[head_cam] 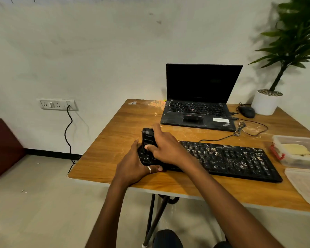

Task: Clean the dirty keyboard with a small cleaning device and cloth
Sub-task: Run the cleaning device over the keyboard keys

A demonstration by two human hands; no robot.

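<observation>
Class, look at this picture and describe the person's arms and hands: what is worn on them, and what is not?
No sleeve shows on the left forearm or the right forearm. Neither hand is gloved. The left hand wears a plain silver ring on one finger; the right hand shows none. No watch or bracelet at either wrist.

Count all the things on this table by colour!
Black: 4 - open laptop, dirty flat keyboard, computer mouse, small upright cleaning device
White: 1 - round plant pot
Clear: 2 - plastic box, flat plastic lid
Total: 7
</observation>
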